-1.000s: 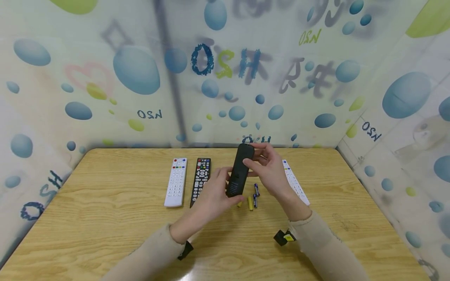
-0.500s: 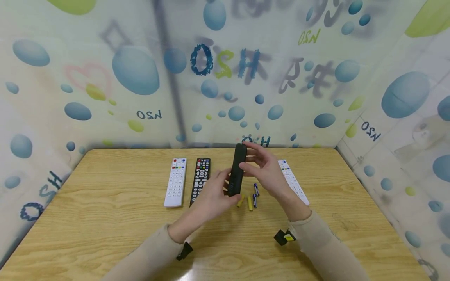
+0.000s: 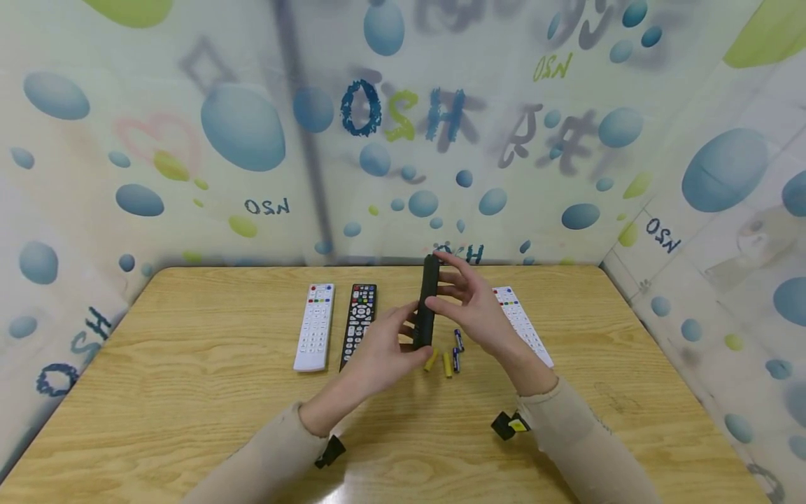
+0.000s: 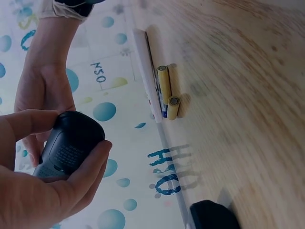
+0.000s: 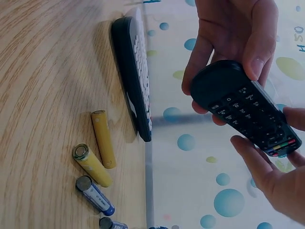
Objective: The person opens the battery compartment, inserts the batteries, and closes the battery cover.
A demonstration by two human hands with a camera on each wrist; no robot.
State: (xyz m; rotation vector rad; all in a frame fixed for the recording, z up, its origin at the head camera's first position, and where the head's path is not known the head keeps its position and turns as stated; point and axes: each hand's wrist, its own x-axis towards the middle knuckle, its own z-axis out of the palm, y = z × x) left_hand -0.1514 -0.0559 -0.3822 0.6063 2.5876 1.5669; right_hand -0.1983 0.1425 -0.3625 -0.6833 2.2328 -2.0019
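A black remote control [image 3: 426, 308] is held up above the table, turned nearly edge-on in the head view. My left hand [image 3: 380, 353] grips its lower end between thumb and fingers. At the upper end, my right hand [image 3: 475, 311] holds it with the thumb on the near side and fingers behind. Its button face [image 5: 250, 112] shows in the right wrist view, with a row of coloured keys by the right fingers. In the left wrist view, its rounded end [image 4: 78, 136] sits between the left thumb and fingers. Yellow batteries [image 3: 448, 365] and blue batteries [image 3: 457, 350] lie below it.
On the wooden table [image 3: 189, 392], a white remote [image 3: 315, 327] and another black remote [image 3: 359, 322] lie left of the hands. A second white remote [image 3: 522, 325] lies on the right, partly behind the right hand. A patterned wall [image 3: 403, 175] stands at the table's back edge.
The black remote has turned in my hands from showing its back to standing nearly edge-on. Both hands keep hold of it, and the right fingers have shifted slightly left.
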